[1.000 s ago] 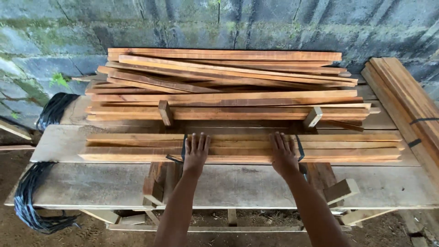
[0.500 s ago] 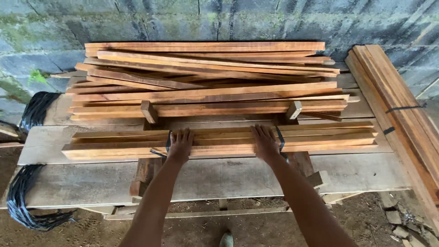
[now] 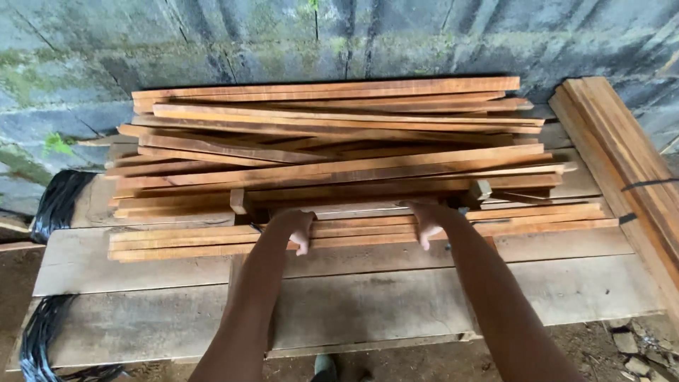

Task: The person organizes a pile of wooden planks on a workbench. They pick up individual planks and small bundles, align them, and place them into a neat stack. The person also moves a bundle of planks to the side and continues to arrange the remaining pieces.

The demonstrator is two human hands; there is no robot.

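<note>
- Left hand [image 3: 297, 225] rests on the front row of slats [image 3: 212, 242]; grip curled over the slats' near edge, fingers bent downward, thumb visible on the front face.
- Right hand [image 3: 428, 221] sits on the same row, grip likewise hooked over the near edge; how tightly either hand clamps cannot be told.
- Front row of slats lies flat on the worktop [image 3: 353, 297], running left to right, parallel to the worktop's near edge.
- Just behind it, a loose stack of boards [image 3: 332, 134] lies crisscrossed, reaching back to the concrete wall [image 3: 212, 42].
- Two short wooden blocks [image 3: 240, 201] stand between the front row and the stack.
- A wide bare band of grey plank lies open between the slats and the worktop's front edge.
- Strapped bundle of planks [image 3: 622, 148] lies angled along the right edge.
- Black coiled cable [image 3: 56, 201] hangs off the left end.
</note>
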